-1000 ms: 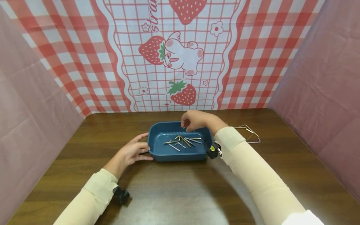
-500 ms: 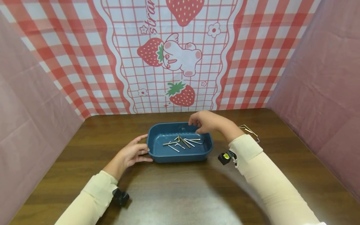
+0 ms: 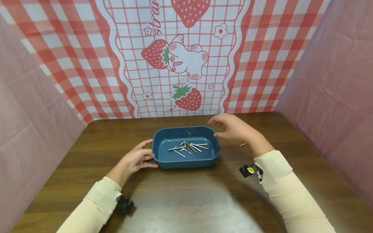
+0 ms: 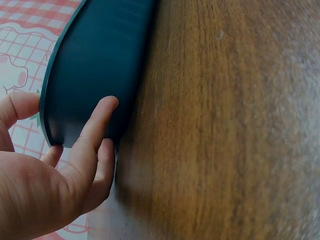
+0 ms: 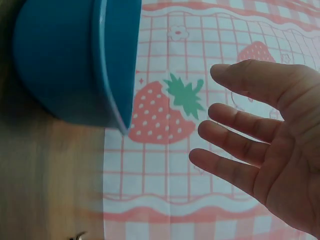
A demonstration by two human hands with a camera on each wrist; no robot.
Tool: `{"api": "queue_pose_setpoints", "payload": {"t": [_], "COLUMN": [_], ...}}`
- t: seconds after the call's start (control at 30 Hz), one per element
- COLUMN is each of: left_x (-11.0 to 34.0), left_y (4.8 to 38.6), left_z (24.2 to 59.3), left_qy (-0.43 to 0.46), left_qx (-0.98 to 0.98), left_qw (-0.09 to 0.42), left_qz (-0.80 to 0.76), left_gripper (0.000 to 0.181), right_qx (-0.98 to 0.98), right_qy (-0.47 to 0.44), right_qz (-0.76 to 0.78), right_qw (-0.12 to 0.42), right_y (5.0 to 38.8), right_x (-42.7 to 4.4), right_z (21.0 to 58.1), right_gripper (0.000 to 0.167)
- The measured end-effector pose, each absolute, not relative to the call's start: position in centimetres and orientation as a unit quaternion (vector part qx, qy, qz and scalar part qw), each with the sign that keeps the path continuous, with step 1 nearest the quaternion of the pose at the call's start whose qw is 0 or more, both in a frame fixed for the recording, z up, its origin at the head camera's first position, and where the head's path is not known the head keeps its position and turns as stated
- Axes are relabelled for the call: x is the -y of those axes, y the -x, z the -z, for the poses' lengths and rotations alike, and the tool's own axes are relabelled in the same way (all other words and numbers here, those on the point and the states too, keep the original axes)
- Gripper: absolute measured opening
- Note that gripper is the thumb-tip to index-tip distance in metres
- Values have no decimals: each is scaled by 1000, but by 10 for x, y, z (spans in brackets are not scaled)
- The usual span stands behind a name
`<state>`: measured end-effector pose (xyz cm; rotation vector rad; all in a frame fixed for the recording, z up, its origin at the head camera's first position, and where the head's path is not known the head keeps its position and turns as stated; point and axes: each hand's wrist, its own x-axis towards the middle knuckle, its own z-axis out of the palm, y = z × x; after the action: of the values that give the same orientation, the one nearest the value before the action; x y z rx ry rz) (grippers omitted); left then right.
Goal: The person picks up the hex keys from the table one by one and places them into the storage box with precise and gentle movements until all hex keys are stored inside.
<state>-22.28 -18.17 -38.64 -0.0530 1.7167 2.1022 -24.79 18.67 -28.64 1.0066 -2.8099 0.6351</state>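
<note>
The right hand point(image 3: 233, 127) has moved rightward, from over the interior of the blue tray point(image 3: 186, 164) to its upper-right corner, right of centre, now hiding most of the tabletop hex keys point(image 3: 243, 144).

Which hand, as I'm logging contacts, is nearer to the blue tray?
Left: the left hand touches the left end of the blue tray, while the right hand hovers beside its right end, apart from it.
</note>
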Motion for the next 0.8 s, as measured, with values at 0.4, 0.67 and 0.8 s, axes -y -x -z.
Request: {"api": "queue_pose_setpoints", "payload": {"t": [0.4,0.67,0.8], "left_x": [182,181,181], "left_y": [224,223,222], "left_z": [387,386,386], "left_qy": [21,26,27], "left_qx": [-614,-615,-615], "left_qw": [213,214,215], "left_qz": [-760,-758,-758], "left_gripper": [81,82,81], "right_qx": [907,909,914], "right_qy": [-333,-317,-299], "right_qz": [-218,-229,-238], "right_qw": [137,142,136], "right_y": [246,245,247], "right_x": [-229,-251,-264], "right_z": [304,317,324], "right_gripper": [39,35,33]}}
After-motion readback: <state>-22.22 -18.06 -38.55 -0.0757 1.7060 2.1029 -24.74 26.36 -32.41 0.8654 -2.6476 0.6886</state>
